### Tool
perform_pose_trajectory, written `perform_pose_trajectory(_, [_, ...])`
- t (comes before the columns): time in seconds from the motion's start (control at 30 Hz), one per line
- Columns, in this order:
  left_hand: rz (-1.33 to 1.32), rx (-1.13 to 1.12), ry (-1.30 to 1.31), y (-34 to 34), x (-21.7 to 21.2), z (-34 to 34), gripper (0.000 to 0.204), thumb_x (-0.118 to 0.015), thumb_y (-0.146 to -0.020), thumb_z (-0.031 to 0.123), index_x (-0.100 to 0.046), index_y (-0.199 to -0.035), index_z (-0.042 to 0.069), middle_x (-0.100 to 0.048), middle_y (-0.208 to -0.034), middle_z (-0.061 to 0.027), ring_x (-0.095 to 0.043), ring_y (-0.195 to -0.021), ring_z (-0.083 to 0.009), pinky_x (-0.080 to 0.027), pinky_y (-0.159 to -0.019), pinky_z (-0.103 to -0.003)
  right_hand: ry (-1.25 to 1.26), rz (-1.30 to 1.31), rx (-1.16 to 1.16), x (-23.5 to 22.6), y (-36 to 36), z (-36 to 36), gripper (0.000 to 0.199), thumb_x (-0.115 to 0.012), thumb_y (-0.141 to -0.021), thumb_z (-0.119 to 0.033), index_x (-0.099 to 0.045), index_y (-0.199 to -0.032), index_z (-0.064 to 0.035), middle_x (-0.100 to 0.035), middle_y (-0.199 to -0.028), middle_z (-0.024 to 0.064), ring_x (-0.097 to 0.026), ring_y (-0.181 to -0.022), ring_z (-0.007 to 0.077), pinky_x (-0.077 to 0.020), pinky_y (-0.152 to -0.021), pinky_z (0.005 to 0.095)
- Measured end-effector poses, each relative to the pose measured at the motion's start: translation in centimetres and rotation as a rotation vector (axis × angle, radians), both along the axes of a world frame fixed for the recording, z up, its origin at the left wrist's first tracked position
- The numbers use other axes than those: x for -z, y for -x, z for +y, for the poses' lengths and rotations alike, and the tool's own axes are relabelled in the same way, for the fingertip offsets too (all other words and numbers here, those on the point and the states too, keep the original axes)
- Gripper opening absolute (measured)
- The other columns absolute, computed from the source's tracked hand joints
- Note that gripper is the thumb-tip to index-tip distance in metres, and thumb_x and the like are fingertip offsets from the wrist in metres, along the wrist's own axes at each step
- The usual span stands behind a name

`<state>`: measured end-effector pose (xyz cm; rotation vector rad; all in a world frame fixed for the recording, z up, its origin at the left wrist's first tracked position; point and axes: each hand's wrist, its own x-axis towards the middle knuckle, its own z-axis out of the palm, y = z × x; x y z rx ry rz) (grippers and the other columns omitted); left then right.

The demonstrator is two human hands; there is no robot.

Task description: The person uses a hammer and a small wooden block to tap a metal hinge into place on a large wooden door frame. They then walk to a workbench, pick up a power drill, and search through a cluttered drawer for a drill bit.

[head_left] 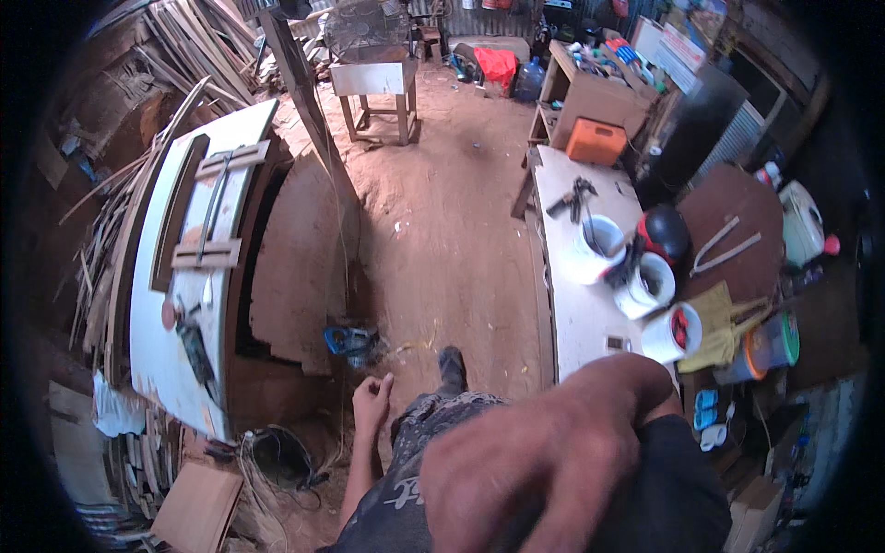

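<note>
My right hand point(539, 461) is raised close to the camera, large and blurred. Its fingers bend down out of sight, so I cannot tell whether they hold anything. Lower and to the left, my left hand point(371, 402) hangs beside my leg with its fingers curled in and nothing visible in them. Just past it on the dirt floor sits a blue tool-like object point(351, 341), whose kind I cannot make out. Neither hand touches a bench. My dark shoe point(452, 367) is stepping on the floor ahead.
At left, a white-topped bench point(152, 323) bears a green power tool point(194, 348) and wooden clamp bars. A wooden post point(309, 115) stands beside it. The right-hand table point(576, 318) holds white buckets point(597, 241) and an orange case point(596, 141). A stand point(371, 80) with a fan is ahead.
</note>
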<state>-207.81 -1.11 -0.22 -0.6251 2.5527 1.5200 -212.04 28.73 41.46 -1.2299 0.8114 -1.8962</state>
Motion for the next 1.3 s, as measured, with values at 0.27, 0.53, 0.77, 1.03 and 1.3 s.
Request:
perform_pose_trajectory(0.27, [0.314,0.425,0.05,40.4,-10.5,9.1,0.045,-0.078,-0.093,0.04,-0.067,-0.088,-0.003,-0.067,-0.077,-0.0207,-0.064,-0.069,-0.0232,-0.051,-0.067,-0.038,0.387,0.004,0.44,1.6,23.2,-0.4,0.04,-0.059,-0.102,-0.033,-0.071,-0.089,0.0026,-0.066,-0.105,0.0138,-0.061,-0.092,0.0294,-0.0485,-0.078,0.0411])
perform_pose_trajectory(0.53, [0.343,0.811,0.164,68.2,-8.5,14.2,0.039,-0.077,-0.094,0.038,-0.071,-0.091,0.0,-0.073,-0.084,-0.017,-0.07,-0.076,-0.0293,-0.054,-0.071,-0.041,0.582,-0.475,0.392,11.4,54.4,7.4,0.039,-0.057,-0.101,-0.039,-0.071,-0.115,-0.0047,-0.061,-0.104,0.0072,-0.058,-0.096,0.0221,-0.0435,-0.092,0.0434])
perform_pose_trajectory(0.77, [0.06,0.557,0.175,80.8,-5.2,13.1,0.031,-0.078,-0.092,0.032,-0.072,-0.096,0.002,-0.073,-0.087,-0.0189,-0.073,-0.083,-0.0342,-0.056,-0.078,-0.044,0.098,-1.024,0.546,22.6,81.4,9.0,0.031,-0.063,-0.1,-0.037,-0.067,-0.097,-0.0066,-0.055,-0.078,-0.0001,-0.052,-0.075,0.0155,-0.0447,-0.079,0.0365])
perform_pose_trajectory(1.03, [-0.003,0.393,0.087,104.6,-3.5,18.7,0.039,-0.078,-0.094,0.04,-0.071,-0.085,0.002,-0.069,-0.073,-0.0161,-0.066,-0.063,-0.0235,-0.052,-0.062,-0.04,-0.981,0.014,0.834,31.6,107.1,14.1,0.025,-0.064,-0.102,-0.031,-0.068,-0.108,-0.0067,-0.068,-0.092,0.0093,-0.066,-0.086,0.0258,-0.0503,-0.085,0.0369])
perform_pose_trajectory(1.3, [0.295,1.359,0.473,143.5,-2.1,29.7,0.043,-0.066,-0.096,0.051,-0.071,-0.107,0.011,-0.074,-0.101,-0.0181,-0.072,-0.097,-0.0399,-0.055,-0.083,-0.053,-1.629,0.333,0.975,45.5,128.8,29.3,0.047,-0.069,-0.096,-0.04,-0.067,-0.126,-0.0039,-0.071,-0.119,0.0213,-0.068,-0.115,0.0382,-0.0525,-0.1,0.0479])
